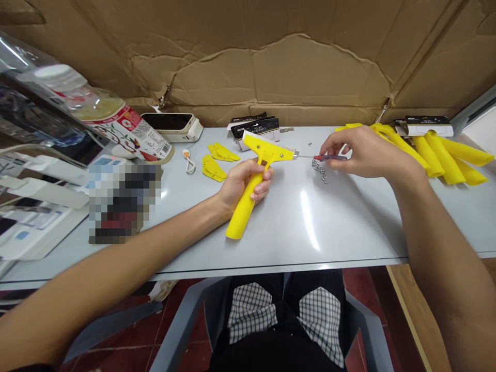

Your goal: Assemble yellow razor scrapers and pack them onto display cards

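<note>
My left hand (pixel 247 185) is wrapped round the handle of a yellow scraper (pixel 244 212), just below its wide head. A metal edge shows along the top of that head, and two screws sit in its face. My right hand (pixel 358 150) pinches a small screwdriver (pixel 329 157) with a red and dark handle. Its thin shaft points left, and the tip is at the right end of the scraper head; whether they touch, I cannot tell. Several small loose screws (pixel 320 171) lie under the screwdriver. Flat yellow plates (pixel 213 168) lie left of the scraper.
Several yellow handles (pixel 444 160) are piled at the right. Black-and-white blade packs (pixel 256 129) stand against the cardboard (pixel 248 72) at the back. At the left are a bottle (pixel 127 126), a phone-like device (pixel 172 126) and a white cord loop (pixel 189 161).
</note>
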`<state>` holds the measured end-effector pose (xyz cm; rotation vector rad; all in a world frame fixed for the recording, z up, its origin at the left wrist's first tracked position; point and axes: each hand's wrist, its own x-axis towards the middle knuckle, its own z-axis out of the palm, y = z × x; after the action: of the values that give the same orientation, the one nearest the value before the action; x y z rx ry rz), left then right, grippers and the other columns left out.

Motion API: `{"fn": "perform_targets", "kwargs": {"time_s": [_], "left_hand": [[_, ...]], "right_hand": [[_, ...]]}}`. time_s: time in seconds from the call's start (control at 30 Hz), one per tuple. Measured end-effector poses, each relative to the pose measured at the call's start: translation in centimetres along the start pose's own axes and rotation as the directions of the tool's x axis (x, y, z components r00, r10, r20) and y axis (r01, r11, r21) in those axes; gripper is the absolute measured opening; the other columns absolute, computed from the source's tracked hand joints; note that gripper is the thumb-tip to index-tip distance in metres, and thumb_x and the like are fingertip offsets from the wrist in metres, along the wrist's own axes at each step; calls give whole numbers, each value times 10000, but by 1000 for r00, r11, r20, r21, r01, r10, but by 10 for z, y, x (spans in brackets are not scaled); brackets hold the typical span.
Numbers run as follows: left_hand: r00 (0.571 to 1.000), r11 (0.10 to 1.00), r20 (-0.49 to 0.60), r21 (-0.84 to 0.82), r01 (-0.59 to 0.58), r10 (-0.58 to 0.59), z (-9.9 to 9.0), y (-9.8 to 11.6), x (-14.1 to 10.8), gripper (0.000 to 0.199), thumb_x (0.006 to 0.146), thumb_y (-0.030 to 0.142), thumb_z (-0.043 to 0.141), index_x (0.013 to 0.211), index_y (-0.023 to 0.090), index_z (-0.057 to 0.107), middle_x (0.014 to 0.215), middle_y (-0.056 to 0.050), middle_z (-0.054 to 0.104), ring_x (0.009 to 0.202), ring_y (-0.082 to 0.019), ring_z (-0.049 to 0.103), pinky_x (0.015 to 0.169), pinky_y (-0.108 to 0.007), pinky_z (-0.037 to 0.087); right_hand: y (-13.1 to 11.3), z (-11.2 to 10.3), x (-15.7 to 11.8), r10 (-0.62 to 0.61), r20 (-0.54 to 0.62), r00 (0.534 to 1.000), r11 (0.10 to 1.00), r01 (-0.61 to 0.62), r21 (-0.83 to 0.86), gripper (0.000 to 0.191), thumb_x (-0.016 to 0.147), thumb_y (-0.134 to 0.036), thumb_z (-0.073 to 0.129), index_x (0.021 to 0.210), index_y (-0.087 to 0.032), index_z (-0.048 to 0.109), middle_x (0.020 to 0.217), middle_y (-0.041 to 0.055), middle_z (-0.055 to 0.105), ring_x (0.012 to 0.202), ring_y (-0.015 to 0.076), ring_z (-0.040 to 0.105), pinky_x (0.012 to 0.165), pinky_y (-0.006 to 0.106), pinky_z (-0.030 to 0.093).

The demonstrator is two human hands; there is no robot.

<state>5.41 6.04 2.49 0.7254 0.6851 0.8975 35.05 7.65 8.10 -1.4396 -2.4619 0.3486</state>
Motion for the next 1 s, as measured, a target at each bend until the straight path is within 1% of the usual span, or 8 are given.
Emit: {"fn": "perform_targets", "kwargs": {"time_s": [0.1,0.2,0.33,0.53,0.7,1.0], "left_hand": [[1000,1000,-19,-1,-6,6,0,-1,0,150,711,137,636,783,195,517,676,29,587,381,-53,406,307,-139,327],[1000,1000,-11,15,-16,16,1,-3,0,127,709,140,642,768,184,539,678,23,592,384,-53,414,305,-140,329],[1000,998,-3,49,-25,25,1,-4,0,107,703,151,654,728,172,552,667,19,588,380,-51,411,300,-144,326],[999,996,-1,78,-45,46,1,-5,0,99,687,163,679,703,156,582,663,19,585,384,-50,420,299,-147,323],[999,995,-8,90,-49,50,2,-5,0,100,682,168,686,687,148,587,661,21,577,380,-45,413,304,-154,331],[998,992,-12,114,-56,58,3,-6,-1,129,660,187,705,691,154,584,663,26,580,373,-44,419,308,-162,317]], "right_hand": [[-7,3,0,-42,-14,999,999,42,23,141,882,-329,757,1004,-273,799,996,53,810,914,301,742,820,430,552],[-11,5,1,-53,-31,998,998,54,20,127,879,-310,754,992,-279,803,970,42,809,897,292,743,831,423,549],[-14,8,3,-61,-24,998,998,60,-10,152,868,-278,748,1010,-271,803,964,39,805,897,280,740,822,410,538],[-17,9,3,-78,-16,997,997,78,12,173,866,-261,737,1017,-270,819,943,50,805,867,278,735,807,412,535],[-16,8,2,-80,-23,997,996,81,46,165,862,-293,751,1011,-284,820,915,34,801,833,270,728,773,402,527],[-16,7,2,-64,-9,998,998,64,4,159,866,-309,750,1003,-281,825,883,42,783,795,259,696,752,393,511]]}}
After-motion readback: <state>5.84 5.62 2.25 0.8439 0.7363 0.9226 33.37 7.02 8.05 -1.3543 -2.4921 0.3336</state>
